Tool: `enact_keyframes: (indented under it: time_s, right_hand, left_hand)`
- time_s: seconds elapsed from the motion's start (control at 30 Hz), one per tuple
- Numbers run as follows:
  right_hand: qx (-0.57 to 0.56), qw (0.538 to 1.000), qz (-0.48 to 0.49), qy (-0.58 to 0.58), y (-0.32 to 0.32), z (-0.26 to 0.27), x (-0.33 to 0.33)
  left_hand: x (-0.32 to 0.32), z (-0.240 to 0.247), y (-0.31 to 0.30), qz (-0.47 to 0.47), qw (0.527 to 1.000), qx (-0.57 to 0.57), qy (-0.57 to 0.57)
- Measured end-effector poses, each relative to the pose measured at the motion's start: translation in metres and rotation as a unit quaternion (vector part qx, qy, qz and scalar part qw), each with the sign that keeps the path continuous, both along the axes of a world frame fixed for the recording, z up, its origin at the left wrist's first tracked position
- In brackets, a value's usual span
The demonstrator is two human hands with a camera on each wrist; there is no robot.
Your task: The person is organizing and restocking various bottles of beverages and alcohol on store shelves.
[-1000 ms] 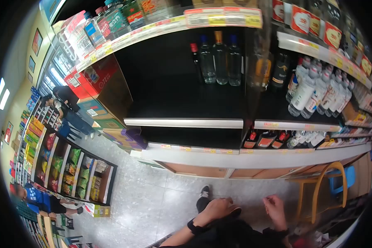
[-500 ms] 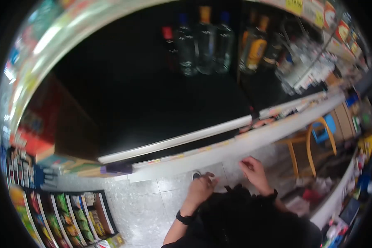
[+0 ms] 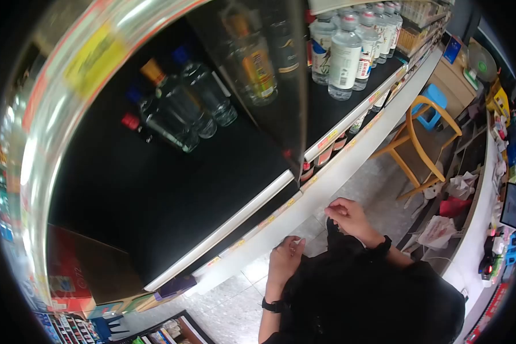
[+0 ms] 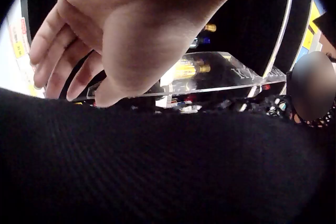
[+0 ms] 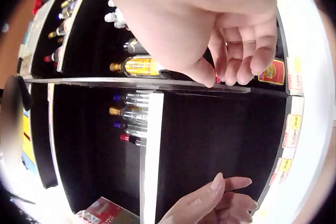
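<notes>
My left hand hangs in front of the body, fingers loosely bent and holding nothing. To its right, a little higher in the head view, my right hand is also loosely curled with nothing in it. Both hands are nearest the white front edge of a black shelf. On that shelf stand clear bottles with blue and orange caps, and a dark red-capped bottle. A yellow-labelled bottle shows behind a clear divider. The right wrist view shows the left hand below the right hand.
Several white-labelled clear bottles stand on the shelf at the right. A wooden chair and a blue stool are on the floor beyond. A cluttered counter runs along the right side. Cardboard boxes stand at the left.
The head view has turned right and come closer to the shelf, so the bottles now lie further left and the counter shows more. Both hands stay loosely curled in front of the body.
</notes>
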State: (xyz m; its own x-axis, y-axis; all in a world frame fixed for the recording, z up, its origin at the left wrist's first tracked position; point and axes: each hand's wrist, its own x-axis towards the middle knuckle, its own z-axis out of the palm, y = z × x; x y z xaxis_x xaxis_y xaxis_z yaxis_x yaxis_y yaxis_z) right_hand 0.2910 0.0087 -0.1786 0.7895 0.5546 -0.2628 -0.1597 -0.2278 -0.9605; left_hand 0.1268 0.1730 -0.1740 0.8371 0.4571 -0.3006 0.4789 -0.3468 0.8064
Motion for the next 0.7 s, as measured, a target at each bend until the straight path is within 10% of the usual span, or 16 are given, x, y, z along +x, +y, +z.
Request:
enact_keyframes:
  time_s: [0.27, 0.7]
  right_hand:
    - [0.059, 0.997, -0.029, 0.048, -0.054, -0.010, 0.064]
    - [0.154, 0.918, -0.124, -0.344, -0.026, 0.062, 0.182]
  left_hand:
    - [0.070, 0.003, -0.046, -0.040, 0.999, -0.002, 0.012]
    - [0.132, 0.030, -0.089, -0.016, 1.000, -0.008, -0.005]
